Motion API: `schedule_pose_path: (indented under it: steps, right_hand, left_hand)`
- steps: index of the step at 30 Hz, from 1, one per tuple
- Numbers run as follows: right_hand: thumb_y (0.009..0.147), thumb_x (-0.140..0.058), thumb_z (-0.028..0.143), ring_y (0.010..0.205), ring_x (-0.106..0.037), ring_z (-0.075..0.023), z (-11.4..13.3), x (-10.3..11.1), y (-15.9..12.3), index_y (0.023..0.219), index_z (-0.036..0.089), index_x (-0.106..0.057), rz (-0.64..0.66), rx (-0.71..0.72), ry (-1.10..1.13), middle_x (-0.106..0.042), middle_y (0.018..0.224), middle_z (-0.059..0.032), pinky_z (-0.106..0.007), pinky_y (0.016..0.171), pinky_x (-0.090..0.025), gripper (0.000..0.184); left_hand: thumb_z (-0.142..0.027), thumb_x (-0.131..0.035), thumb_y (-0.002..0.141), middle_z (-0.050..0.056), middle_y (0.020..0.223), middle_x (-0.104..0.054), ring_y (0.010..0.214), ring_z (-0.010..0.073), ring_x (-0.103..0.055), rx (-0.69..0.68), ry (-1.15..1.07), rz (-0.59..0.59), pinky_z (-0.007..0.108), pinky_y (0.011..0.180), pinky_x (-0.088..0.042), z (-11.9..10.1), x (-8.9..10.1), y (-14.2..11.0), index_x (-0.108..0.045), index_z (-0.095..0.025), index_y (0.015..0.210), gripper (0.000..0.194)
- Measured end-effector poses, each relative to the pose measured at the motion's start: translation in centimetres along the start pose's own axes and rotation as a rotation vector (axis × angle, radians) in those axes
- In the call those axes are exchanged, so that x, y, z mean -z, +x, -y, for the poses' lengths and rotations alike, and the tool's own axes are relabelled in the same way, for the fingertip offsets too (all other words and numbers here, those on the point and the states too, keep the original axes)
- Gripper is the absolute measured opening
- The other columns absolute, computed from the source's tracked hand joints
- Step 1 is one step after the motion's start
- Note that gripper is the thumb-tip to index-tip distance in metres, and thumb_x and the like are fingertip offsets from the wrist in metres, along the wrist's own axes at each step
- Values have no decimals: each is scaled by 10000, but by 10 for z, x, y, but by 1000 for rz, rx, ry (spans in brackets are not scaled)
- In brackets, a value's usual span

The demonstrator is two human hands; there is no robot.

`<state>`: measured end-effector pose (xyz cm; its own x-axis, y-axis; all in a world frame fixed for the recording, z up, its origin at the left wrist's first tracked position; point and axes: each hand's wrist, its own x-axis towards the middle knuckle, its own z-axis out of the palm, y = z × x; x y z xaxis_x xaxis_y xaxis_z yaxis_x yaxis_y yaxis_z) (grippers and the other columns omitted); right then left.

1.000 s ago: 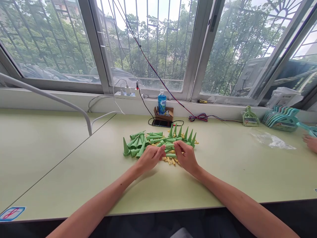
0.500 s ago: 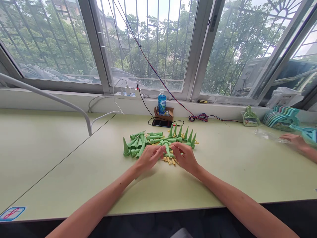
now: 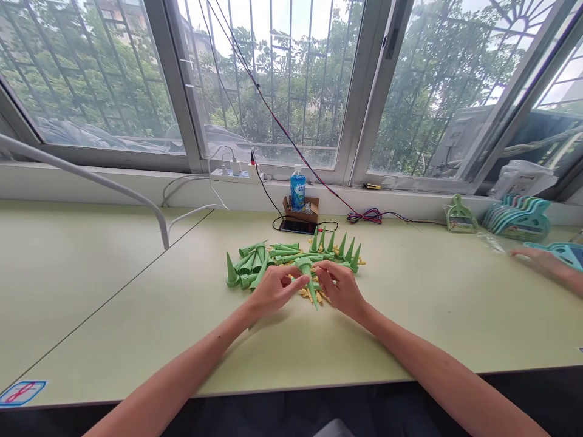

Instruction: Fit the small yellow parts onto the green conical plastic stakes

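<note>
A green plastic watering spike (image 3: 308, 280) with a wide cap hangs point down and slightly tilted between my two hands. My left hand (image 3: 276, 290) grips it from the left, thumb and fingers on its upper part. My right hand (image 3: 339, 286) is closed in a pinch at the right side of the cap; whatever lies between those fingertips is too small to make out. Around and behind them lies a pile of green spikes (image 3: 248, 262), several tilted or lying flat. Yellow small plastic pieces (image 3: 311, 296) lie beneath my hands. A row of green spikes (image 3: 350, 249) stands upright to the right.
Behind the pile lie a phone (image 3: 298, 227) with a cable and a small carton (image 3: 311, 209) with a blue bottle (image 3: 297, 189). A white tube (image 3: 150, 207) arches in from the left. At right, another person's hand (image 3: 546, 262) is beside small dustpans (image 3: 519, 218).
The spike between my hands has swung its point down and toward me, showing more of its length. At the right, the other person's hand and a blue dustpan have shifted slightly.
</note>
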<state>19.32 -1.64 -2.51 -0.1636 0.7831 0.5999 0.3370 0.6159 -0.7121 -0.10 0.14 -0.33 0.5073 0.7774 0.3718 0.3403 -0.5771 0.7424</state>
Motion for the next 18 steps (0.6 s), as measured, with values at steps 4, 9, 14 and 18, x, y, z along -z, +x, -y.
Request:
schedule_pose_path:
  steps: [4,9,14,18]
  right_hand:
    - [1003,-427,365,497,-412,-104,0,0,0,784,188,-536,16,-6,-16,-462,583,31,-231,490,-334,301]
    - [1000,-414,336,501,-333,-100,-1,-1,1,676,205,-397,1,30,-65,-384,569,46,-239,492,-283,350]
    - [995,-402,313,505,-318,-103,-1,-1,1,664,208,-371,6,74,-121,-377,568,45,-243,498,-274,349]
    - [994,-402,307,506,-335,-103,2,-1,1,674,201,-410,2,102,-141,-405,575,40,-238,502,-285,337]
  left_hand:
    - [-447,-607,876,-98,485,-252,439,57,-206,-36,55,2,211,436,-172,2,-2,0,-548,-165,740,319]
    - [-353,-650,851,-61,651,-352,487,45,-299,-165,78,-72,185,432,-242,4,-3,1,-488,-166,695,293]
    - [-297,-633,874,-10,825,-510,505,39,-346,-223,75,-56,186,453,-316,6,-3,2,-645,-176,910,127]
    - [-254,-612,885,15,957,-575,504,35,-358,-230,66,-45,192,475,-344,8,-4,1,-656,-231,1103,224]
